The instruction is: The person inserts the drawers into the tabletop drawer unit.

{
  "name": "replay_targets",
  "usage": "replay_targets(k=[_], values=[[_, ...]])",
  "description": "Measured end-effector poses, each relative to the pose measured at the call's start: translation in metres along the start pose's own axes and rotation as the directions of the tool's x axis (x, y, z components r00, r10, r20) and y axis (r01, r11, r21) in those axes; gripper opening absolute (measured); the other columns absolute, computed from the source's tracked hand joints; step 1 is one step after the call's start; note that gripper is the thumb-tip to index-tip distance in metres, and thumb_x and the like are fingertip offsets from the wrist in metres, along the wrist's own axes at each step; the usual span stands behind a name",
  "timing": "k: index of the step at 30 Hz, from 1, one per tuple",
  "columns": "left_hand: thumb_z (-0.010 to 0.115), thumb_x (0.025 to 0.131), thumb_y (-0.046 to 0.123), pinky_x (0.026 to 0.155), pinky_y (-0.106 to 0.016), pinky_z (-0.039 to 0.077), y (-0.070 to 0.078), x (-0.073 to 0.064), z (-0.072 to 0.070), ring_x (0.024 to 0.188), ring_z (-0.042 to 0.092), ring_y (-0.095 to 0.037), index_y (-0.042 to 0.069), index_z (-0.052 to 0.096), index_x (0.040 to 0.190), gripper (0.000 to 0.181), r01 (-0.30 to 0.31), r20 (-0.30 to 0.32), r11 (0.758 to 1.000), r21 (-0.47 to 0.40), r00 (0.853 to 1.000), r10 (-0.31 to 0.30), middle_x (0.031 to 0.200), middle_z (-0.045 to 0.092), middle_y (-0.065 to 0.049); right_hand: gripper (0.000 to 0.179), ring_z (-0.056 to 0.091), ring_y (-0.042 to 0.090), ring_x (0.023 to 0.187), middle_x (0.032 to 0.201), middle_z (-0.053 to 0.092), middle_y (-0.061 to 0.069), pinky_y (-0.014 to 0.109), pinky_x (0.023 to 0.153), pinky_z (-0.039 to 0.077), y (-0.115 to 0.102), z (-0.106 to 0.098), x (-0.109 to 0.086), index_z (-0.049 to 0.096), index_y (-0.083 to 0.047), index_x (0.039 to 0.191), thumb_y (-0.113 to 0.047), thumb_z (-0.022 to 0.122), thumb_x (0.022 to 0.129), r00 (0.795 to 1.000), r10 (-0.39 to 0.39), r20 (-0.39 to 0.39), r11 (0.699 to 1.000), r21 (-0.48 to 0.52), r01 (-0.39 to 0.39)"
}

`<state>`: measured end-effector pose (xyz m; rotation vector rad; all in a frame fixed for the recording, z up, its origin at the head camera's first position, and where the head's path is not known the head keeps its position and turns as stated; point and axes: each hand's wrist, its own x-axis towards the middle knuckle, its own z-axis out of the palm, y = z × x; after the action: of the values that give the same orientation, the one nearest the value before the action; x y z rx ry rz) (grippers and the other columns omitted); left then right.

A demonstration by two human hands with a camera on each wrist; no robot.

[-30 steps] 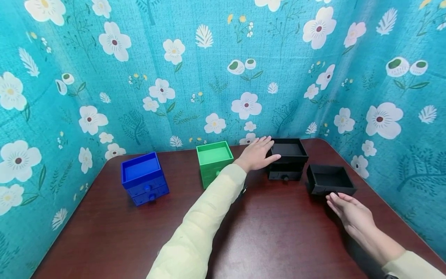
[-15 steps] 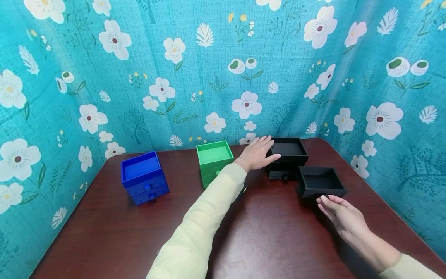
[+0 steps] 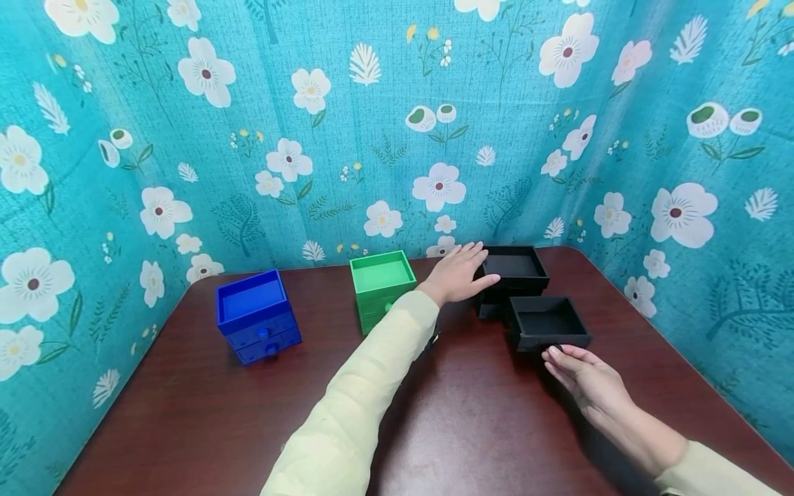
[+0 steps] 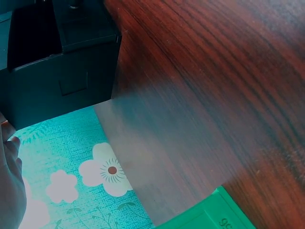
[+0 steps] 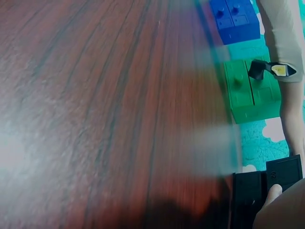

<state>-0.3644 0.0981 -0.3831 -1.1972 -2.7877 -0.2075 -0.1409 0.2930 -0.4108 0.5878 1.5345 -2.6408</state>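
Observation:
My left hand [image 3: 455, 275] rests on the left side of a small black drawer cabinet [image 3: 516, 263], its fingers stretched along the top edge. An empty upper slot shows as a dark gap in this cabinet in the left wrist view, above a lower drawer with a knob [image 4: 74, 4]. With the thumb and fingers of my right hand [image 3: 589, 382] I pinch the front knob of a loose black drawer [image 3: 548, 319]. The drawer is level, open side up, just in front of the cabinet and overlapping its lower right part in the head view.
A green drawer cabinet [image 3: 381, 273] stands left of the black one, partly behind my left sleeve [image 3: 353, 393]. Farther left is a blue drawer cabinet [image 3: 253, 303]. A flowered turquoise curtain [image 3: 384, 138] closes off the back and sides of the brown table [image 3: 471, 420].
My right hand has carried the black drawer leftward, from beside the black cabinet to in front of its right part. The left hand has stayed in place.

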Motion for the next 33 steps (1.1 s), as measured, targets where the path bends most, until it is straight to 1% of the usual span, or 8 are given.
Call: replay_targets(k=[2,9,15,22,27,33], values=[[0.028,0.099,0.063,0.117,-0.03,0.006,0.0,0.0,0.0,0.147,0.012,-0.014,0.014,0.028,0.154,0.074,0.003,-0.001,1.0,0.002,1.0,-0.003,0.16,0.021,-0.002,0.017,0.07,0.012,0.086,0.088,0.072,-0.001,0.031,0.087,0.052,0.001,0.003,0.001,0.06,-0.012,0.093,0.002,0.069,0.088,1.0,-0.002,-0.001,1.0,-0.002,0.002],[0.028,0.098,0.064,0.116,-0.025,-0.001,0.001,-0.001,0.0,0.147,0.011,-0.013,0.015,0.029,0.154,0.075,0.016,-0.005,1.0,-0.008,1.0,-0.016,0.16,0.021,-0.001,0.016,0.07,0.012,0.085,0.087,0.072,0.0,0.03,0.088,0.051,0.006,0.014,0.001,0.06,-0.011,0.092,0.003,0.066,0.09,1.0,-0.015,0.021,1.0,0.0,0.015],[0.029,0.099,0.063,0.116,-0.026,0.001,0.001,-0.002,0.001,0.147,0.011,-0.013,0.015,0.028,0.155,0.074,0.024,-0.005,1.0,-0.002,1.0,-0.024,0.16,0.021,-0.001,0.016,0.07,0.011,0.085,0.086,0.072,0.0,0.03,0.089,0.051,0.01,0.021,0.003,0.059,-0.01,0.092,0.004,0.065,0.09,0.999,-0.03,0.026,0.999,-0.013,0.031],[0.029,0.099,0.063,0.117,-0.029,0.004,0.002,-0.001,0.0,0.147,0.012,-0.014,0.015,0.029,0.154,0.073,0.017,-0.013,1.0,-0.001,1.0,-0.017,0.16,0.022,-0.001,0.015,0.07,0.011,0.085,0.085,0.072,-0.001,0.031,0.09,0.05,0.012,0.026,0.007,0.058,-0.011,0.092,0.003,0.064,0.091,0.999,-0.03,0.011,0.999,-0.009,0.03],[0.029,0.099,0.063,0.117,-0.028,0.003,0.002,0.0,0.002,0.147,0.012,-0.013,0.015,0.029,0.154,0.074,0.019,-0.009,1.0,0.005,1.0,-0.019,0.16,0.021,-0.001,0.016,0.07,0.01,0.085,0.086,0.072,-0.002,0.032,0.092,0.049,0.013,0.027,0.011,0.058,-0.011,0.093,0.002,0.066,0.09,1.0,-0.018,-0.002,1.0,-0.011,0.018],[0.028,0.099,0.064,0.116,-0.026,0.0,0.001,0.001,0.003,0.146,0.013,-0.013,0.015,0.029,0.154,0.074,0.018,-0.023,1.0,0.003,1.0,-0.018,0.16,0.022,-0.001,0.014,0.069,0.01,0.086,0.087,0.071,-0.003,0.031,0.092,0.049,0.013,0.028,0.016,0.059,-0.012,0.094,0.0,0.066,0.091,1.0,-0.011,0.002,1.0,-0.018,0.011]])
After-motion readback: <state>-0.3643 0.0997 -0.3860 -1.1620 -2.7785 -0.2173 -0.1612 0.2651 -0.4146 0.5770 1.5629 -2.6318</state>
